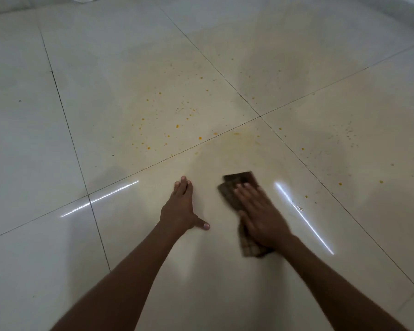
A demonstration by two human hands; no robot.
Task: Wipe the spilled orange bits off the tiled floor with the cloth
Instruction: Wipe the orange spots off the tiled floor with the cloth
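Note:
Small orange bits [177, 126] lie scattered over the glossy cream tiled floor [120, 68], mostly on the tile beyond my hands, with a few more at the right [340, 184]. A yellowish smear [237, 142] marks the floor near the crossing of the grout lines. My right hand [261, 216] presses flat, fingers straight, on a brown checked cloth [239, 181]; the cloth shows ahead of the fingertips and behind the wrist, and looks blurred. My left hand [181, 209] rests flat on the bare tile to the left of the cloth, thumb spread out.
Dark grout lines [260, 116] cross just beyond the cloth. Bright light streaks [304, 218] reflect on the floor on both sides of my hands. A pale wall base [404, 13] curves along the far right.

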